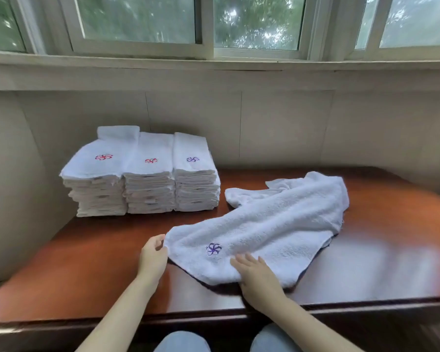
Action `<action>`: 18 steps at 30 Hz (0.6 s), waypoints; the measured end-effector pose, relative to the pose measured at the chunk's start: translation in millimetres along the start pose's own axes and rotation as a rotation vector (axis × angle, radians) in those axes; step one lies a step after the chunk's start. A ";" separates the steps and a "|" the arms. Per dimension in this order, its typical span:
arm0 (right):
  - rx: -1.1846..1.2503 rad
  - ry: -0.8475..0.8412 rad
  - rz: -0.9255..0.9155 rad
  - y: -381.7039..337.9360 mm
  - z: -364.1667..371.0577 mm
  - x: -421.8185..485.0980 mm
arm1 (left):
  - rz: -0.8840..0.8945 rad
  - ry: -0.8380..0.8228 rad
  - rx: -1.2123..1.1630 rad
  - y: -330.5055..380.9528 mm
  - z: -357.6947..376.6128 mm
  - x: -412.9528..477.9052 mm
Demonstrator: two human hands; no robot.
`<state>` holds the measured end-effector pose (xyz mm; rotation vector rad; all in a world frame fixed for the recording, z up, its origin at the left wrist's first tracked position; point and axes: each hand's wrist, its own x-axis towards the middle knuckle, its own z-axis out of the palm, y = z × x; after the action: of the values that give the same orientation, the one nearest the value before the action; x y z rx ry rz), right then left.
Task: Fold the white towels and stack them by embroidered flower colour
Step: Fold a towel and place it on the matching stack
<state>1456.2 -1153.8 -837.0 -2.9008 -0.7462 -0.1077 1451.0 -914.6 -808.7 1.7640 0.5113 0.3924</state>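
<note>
A loose white towel [277, 224] with a purple embroidered flower [213, 249] lies spread and rumpled across the middle of the wooden table [87, 262]. My left hand [153, 255] pinches the towel's near left corner. My right hand [257, 275] grips the towel's near edge, fingers on top and thumb tucked under. Three stacks of folded white towels stand at the back left: a left stack [97, 179] topped by a red flower, a middle stack [149, 179] topped by a red flower, and a right stack [196, 179] topped by a purple flower.
A pale wall and window sill [214, 64] rise behind the table. The table's dark front edge [341, 308] runs just above my knees [183, 341]. The three stacks sit close together against the wall.
</note>
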 end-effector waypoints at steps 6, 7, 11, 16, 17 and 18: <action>0.024 -0.052 -0.051 -17.4 -0.4 8.4 | 0.181 -0.130 0.476 -1.8 13.6 -5.8; 0.025 -0.059 -0.081 -19.9 -0.9 8.5 | 0.198 -0.180 0.489 0.8 20.4 -8.0; 0.153 -0.189 -0.217 -22.5 -17.7 5.9 | 0.245 -0.410 0.624 6.3 50.7 -14.2; 0.512 -0.215 -0.019 21.3 -67.5 24.2 | 0.284 -0.615 0.774 20.9 62.6 -7.2; 0.520 -0.128 0.049 34.2 -76.2 31.8 | 0.312 -0.665 0.859 26.1 66.7 -6.0; 0.492 -0.034 0.098 47.4 -83.5 40.6 | 0.344 -0.688 0.953 32.6 72.2 -5.3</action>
<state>1511.9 -1188.8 -756.1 -2.4659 -0.5394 0.1209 1488.1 -983.4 -794.9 2.7409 -0.1630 -0.3092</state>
